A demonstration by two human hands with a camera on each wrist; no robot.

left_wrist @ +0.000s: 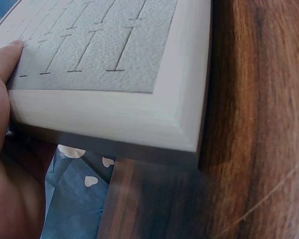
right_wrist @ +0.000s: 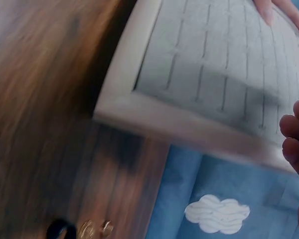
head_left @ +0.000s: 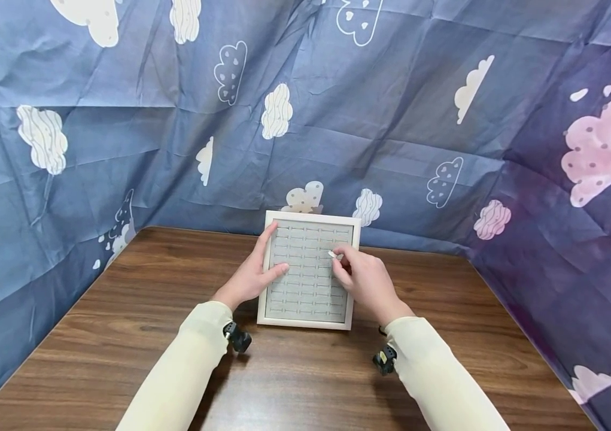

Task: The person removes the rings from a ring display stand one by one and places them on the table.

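A white-framed display board [head_left: 305,324] stands tilted up near the back of the table, its grey padded insert [head_left: 280,272] lined with rows of short slits. My left hand [head_left: 251,274] grips the board's left side, thumb on the grey face and a finger stretched up along the frame. Over the right part of the insert, my right hand [head_left: 368,280] pinches a small white piece [head_left: 332,254] between thumb and fingertips; its kind cannot be told. Curled fingers of that hand [right_wrist: 296,139] show at the right wrist view's edge, where the piece is hidden.
The brown wooden table [head_left: 122,341] carries the board. Blue cloth [head_left: 337,149] printed with clouds hangs behind and along both sides. A small black camera sits on each wrist. A black loop and two small gold-coloured round pieces [right_wrist: 87,230] show low in the right wrist view.
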